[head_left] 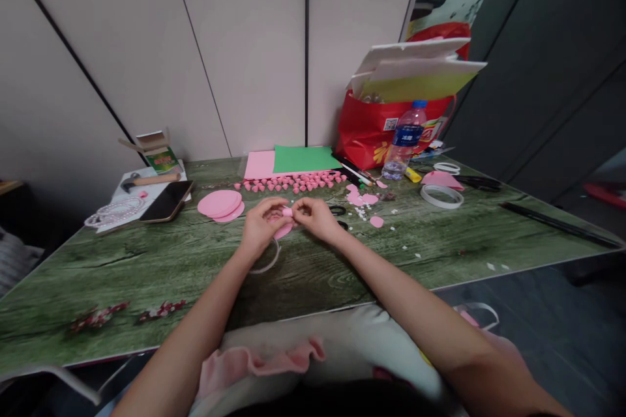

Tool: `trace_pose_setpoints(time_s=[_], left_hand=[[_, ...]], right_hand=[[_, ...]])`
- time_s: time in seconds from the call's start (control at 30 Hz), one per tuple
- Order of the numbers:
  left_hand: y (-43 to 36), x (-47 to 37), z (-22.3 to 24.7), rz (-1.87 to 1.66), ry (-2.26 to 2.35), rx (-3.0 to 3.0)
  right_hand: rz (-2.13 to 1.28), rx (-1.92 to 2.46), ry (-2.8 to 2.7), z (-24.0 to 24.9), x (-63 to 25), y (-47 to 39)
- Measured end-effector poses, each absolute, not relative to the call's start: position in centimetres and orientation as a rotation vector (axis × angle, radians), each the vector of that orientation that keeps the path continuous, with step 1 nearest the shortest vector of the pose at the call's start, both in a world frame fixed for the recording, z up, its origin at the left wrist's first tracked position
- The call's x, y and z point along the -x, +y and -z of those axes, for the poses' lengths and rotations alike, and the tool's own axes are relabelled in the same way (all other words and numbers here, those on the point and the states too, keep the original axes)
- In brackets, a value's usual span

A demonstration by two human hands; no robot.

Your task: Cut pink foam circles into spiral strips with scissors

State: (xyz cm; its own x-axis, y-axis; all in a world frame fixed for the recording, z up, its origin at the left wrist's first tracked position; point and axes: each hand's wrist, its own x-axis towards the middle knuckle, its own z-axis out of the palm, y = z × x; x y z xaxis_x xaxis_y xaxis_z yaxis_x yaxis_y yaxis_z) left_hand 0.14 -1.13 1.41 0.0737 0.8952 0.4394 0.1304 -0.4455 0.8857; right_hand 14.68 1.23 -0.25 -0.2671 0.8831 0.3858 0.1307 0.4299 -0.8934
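Observation:
Between my two hands, a small pink paper roll [287, 212] is held just above the table. My left hand [261, 225] curls round its left side with thumb and fingers. My right hand [315, 216] pinches at its right end. A wider piece of pink paper [282, 230] hangs below the roll, partly hidden by my fingers. Black-handled scissors [338, 210] lie behind my right hand, mostly covered. A tape ring [268, 259] rests by my left wrist. Left of my hands is a stack of pink paper circles [220, 203].
Rows of small pink paper roses [288, 182] line the back, before pink and green sheets [308, 159]. At right are paper scraps [362, 197], a tape roll [441, 197], a water bottle [405, 143] and a red bag [364, 127]. A phone [167, 201] and hammer [151, 180] lie left.

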Motion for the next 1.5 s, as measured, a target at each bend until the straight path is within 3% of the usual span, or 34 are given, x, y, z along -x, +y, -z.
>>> trace_pose_setpoints(time_s=[0.2,0.5,0.7,1.07,1.33,1.5], left_hand=[[-0.9,-0.1,-1.4,-1.414,1.108,-1.465],[-1.2,0.2,-1.6,-1.11,1.074,-1.383],[-1.4,0.3,-1.9,-1.09,1.018,-1.25],[-1.3,0.1,-1.7,-1.319,0.957,-1.33],[-1.2,0.0,-1.5,-1.476,1.125,-2.015],[-1.2,0.0,-1.4,-1.464,1.104,-2.112]], right_hand=[[-0.383,0.811,-1.922,-0.2,-15.3,0.7],[-0.153,0.687,-2.123,-0.4,-15.4,0.2],[-0.148,0.699,-2.109,-0.4,-15.5,0.1],[-0.56,0.824,-1.808,-0.3,-14.9,0.8],[-1.549,0.833,-1.316,0.1,-14.0,0.7],[-1.621,0.801,-1.204,0.1,-14.0,0.7]])
